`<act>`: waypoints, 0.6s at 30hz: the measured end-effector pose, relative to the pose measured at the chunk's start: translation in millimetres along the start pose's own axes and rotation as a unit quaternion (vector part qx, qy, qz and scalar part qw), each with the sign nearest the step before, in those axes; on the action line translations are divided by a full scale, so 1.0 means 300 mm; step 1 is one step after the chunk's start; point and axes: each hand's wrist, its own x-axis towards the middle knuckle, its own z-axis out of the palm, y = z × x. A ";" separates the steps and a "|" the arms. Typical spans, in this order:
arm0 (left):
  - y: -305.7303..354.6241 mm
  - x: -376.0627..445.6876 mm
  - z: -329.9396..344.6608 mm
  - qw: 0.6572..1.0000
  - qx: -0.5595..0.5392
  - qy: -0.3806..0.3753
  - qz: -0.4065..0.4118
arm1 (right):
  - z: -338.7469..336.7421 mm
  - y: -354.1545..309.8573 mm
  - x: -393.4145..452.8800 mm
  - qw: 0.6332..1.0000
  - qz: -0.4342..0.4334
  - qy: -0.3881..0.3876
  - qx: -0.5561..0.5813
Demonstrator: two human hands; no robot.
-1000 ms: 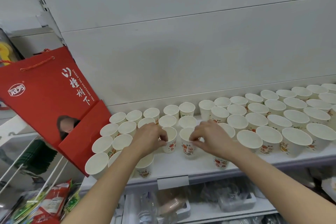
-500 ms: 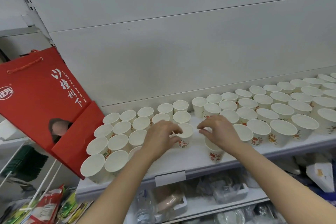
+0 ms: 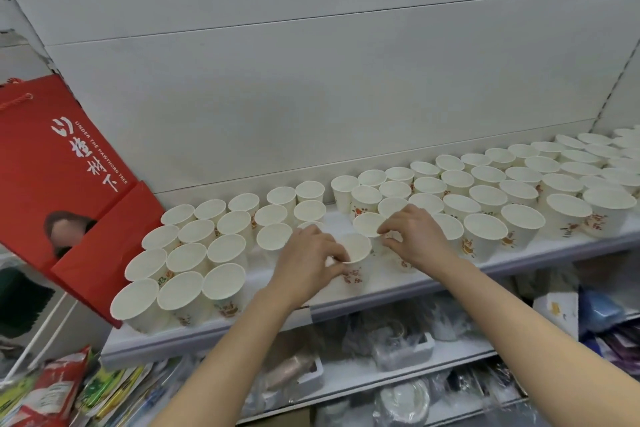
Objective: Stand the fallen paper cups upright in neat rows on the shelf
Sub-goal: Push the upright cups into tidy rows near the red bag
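Both hands have shifted: left hand [image 3: 311, 255] pinches a paper cup [image 3: 355, 258] near the shelf [image 3: 381, 291] front edge; right hand [image 3: 414, 236] pinches its neighbour [image 3: 370, 225]. Nudge gently, aligning rims.

Shelf [image 3: 398, 282], white, with back panel. Paper cups [image 3: 485, 198], white with red-orange print, upright in rows to the right; a second block of upright cups [image 3: 194, 253] to the left; a gap of bare shelf between.

Left hand [image 3: 308, 262]: fingers curled on the rim of one upright cup [image 3: 353, 256] in the gap. Right hand [image 3: 415, 236]: fingertips pinching the rim of the neighbouring cup [image 3: 369, 225], just behind.

Red gift bag [image 3: 59, 163], tilted, touching the left block. Lower shelf [image 3: 346, 371]: plastic-wrapped goods, indistinct. Snack packets [image 3: 55, 388], bottom left.
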 end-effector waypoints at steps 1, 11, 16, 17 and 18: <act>-0.017 -0.021 -0.020 0.999 -0.011 0.016 -0.028 | -0.001 0.006 0.005 1.000 -0.004 -0.007 -0.007; -0.080 -0.209 -0.138 0.963 -0.076 0.108 -0.237 | -0.027 0.024 0.026 0.996 -0.088 0.022 0.004; -0.082 -0.207 -0.120 0.958 -0.004 0.063 -0.279 | -0.027 -0.089 -0.048 0.978 -0.151 0.074 0.124; -0.080 -0.208 -0.113 0.958 0.023 0.053 -0.282 | -0.010 -0.114 -0.062 0.974 -0.173 0.066 0.127; -0.080 -0.209 -0.105 0.957 0.050 0.045 -0.283 | 0.010 -0.137 -0.069 0.971 -0.194 0.060 0.125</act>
